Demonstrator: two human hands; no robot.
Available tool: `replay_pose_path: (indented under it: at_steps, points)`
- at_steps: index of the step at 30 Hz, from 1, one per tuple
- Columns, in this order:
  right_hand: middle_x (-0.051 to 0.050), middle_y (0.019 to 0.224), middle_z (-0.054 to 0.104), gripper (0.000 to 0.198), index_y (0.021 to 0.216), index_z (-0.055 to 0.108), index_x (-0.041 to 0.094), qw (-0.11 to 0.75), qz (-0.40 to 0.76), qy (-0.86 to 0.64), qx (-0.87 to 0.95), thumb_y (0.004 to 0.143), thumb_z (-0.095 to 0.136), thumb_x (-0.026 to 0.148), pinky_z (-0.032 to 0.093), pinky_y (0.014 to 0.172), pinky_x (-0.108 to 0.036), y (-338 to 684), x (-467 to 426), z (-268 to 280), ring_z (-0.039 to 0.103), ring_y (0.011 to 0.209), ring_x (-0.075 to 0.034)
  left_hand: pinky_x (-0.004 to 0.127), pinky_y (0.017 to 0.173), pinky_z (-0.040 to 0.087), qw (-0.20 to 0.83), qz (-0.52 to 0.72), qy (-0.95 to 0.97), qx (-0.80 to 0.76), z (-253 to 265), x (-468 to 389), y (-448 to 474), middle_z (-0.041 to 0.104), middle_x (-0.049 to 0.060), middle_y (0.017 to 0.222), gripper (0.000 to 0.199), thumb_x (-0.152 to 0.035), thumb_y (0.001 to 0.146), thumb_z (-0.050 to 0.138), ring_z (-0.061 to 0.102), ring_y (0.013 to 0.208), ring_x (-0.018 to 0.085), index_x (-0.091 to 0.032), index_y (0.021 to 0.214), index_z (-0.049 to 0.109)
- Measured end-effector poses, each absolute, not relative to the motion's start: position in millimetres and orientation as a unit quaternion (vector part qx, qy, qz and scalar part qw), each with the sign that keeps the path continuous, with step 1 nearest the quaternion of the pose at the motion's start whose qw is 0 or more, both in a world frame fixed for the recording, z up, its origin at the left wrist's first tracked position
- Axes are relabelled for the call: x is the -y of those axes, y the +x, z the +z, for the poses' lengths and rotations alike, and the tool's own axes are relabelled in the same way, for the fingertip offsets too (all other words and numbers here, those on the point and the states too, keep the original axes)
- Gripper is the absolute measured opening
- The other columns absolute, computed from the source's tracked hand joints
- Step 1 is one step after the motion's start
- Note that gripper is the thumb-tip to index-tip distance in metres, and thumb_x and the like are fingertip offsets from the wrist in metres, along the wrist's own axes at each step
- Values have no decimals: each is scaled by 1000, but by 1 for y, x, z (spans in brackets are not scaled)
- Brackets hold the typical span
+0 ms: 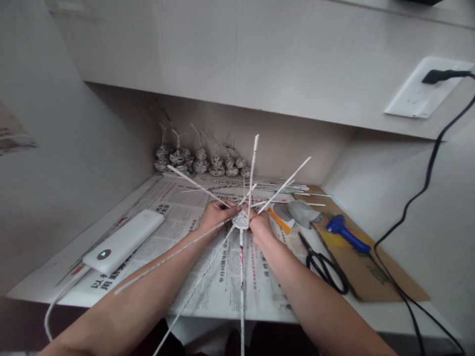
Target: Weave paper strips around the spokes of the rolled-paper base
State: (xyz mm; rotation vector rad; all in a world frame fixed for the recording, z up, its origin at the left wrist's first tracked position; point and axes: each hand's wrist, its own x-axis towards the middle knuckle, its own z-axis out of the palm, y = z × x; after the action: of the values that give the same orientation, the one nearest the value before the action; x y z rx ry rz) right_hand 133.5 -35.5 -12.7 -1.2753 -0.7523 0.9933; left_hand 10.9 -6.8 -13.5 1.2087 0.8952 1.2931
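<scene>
Between my two hands is a small round weaving of rolled newspaper strips [241,220], held above the newspaper-covered desk. Long paper rods stick out from it in all directions, several upward and several toward me. My left hand [218,213] is closed on its left edge, thumb and fingers pinching near the base of the rods. On the opposite edge, my right hand [260,222] also pinches the weaving, its fingertips partly hidden behind the rods.
Several gourd-shaped woven paper pieces [201,162] line the back wall, with loose paper rods [267,187] before them. A white power bank [124,241] lies left. Black scissors [322,264], a blue glue gun [349,234] and cardboard [386,282] lie right. A black cord [426,178] hangs from the outlet.
</scene>
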Motion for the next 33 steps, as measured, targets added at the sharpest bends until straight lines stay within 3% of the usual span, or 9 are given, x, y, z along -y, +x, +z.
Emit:
replay_pose_path:
  at_steps: [5,13,19,27,33]
  points:
    - [2,45,55,32,57,55,18,606,450,-565,333,55,76,41,34,30,-23,133,39,-8,47,35,-12,26,56,44,472,509,588,-416,-18,-2,3,70,5,64,22,-29,55,83,61,59,18,-15,69,74]
    - [2,44,55,29,54,54,18,608,477,-550,316,50,78,33,39,32,-23,137,36,-6,49,37,-12,29,67,50,455,479,650,-376,-11,-4,-3,75,8,77,17,-25,64,74,67,71,22,-15,78,77]
    - [1,46,57,33,59,58,17,595,459,-573,327,56,78,42,38,30,-22,136,36,-5,49,36,-12,32,73,51,426,480,669,-374,-7,-1,-3,75,9,80,17,-24,64,73,69,75,24,-14,77,77]
    - [2,47,55,29,61,58,17,631,432,-544,345,57,75,39,37,34,-24,136,33,-12,47,38,-12,32,63,50,639,478,466,-382,-9,-2,-1,72,9,72,35,-27,48,86,64,62,20,-12,78,75]
    - [1,52,54,27,62,58,18,662,393,-487,413,63,74,40,39,44,-25,140,28,-21,48,46,-13,29,61,50,694,460,386,-398,-4,3,2,72,9,78,38,-25,47,87,64,67,19,-13,81,75]
